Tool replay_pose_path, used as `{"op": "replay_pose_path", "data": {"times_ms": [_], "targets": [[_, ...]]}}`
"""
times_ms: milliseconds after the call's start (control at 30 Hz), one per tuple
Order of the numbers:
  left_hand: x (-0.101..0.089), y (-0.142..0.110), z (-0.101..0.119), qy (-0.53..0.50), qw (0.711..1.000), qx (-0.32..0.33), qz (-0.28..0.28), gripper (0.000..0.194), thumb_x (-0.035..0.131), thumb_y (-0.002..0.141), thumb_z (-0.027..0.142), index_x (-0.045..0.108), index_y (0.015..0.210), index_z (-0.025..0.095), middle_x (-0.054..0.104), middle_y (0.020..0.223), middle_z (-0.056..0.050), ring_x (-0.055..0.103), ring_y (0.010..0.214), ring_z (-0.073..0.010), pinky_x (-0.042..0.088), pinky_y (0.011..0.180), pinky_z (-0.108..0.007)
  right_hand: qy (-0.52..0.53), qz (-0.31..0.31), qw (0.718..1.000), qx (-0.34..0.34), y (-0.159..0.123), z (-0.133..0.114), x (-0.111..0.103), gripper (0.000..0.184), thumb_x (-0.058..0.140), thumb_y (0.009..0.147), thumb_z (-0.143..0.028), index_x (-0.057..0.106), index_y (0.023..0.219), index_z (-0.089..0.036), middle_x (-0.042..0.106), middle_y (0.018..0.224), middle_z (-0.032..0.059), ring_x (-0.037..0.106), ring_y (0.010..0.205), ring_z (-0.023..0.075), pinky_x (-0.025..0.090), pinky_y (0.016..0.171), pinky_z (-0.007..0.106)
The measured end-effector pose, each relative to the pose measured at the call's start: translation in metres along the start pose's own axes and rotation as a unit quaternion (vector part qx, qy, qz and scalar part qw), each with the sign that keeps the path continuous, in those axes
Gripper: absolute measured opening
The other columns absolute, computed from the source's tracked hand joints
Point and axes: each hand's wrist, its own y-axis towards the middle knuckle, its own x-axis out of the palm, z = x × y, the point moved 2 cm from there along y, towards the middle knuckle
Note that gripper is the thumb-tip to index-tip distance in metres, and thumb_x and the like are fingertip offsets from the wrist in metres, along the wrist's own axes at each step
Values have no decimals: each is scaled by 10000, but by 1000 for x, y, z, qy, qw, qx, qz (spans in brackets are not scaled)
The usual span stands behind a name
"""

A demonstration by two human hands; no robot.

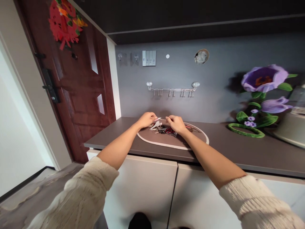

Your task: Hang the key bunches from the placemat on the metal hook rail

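Note:
My left hand (147, 120) is closed around a bunch of keys (156, 124), whose metal blades hang from its fingertips. To the right of it, my right hand (175, 123) is pinched, fingertips close to the key ring; whatever they grip is too small to make out. Below both hands, more keys and small dark and red items (169, 131) lie in a heap. They rest inside a pale oval rim (164, 145) on the dark countertop, partly covered by my right hand.
A clear hook rail (172, 90) is fixed to the grey wall behind my hands. Purple flowers with a green base (246, 131) stand to the right, beside a pale, wide-based object (292, 127). A dark red door (78, 73) is on the left. White cabinet doors (147, 187) are below the counter.

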Motion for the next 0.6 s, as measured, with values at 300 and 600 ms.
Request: {"op": "replay_pose_path", "data": {"times_ms": [300,600], "targets": [[4,3,-4,-185,982,-35,13,317,476,740,421,584,769,124,540,623,12,440,563,-82,357,557,-215,69,-7,997,-33,-3,-10,-1,242,464,767,-393,572,841,-190,566,690,-4,468,616,112,347,614,233],[5,4,-1,-292,956,-12,2,342,544,699,460,577,770,127,507,606,25,417,547,-69,343,558,-218,79,46,991,-93,-3,-12,4,211,527,747,-353,563,856,-176,514,751,11,466,638,113,387,645,252]]}}
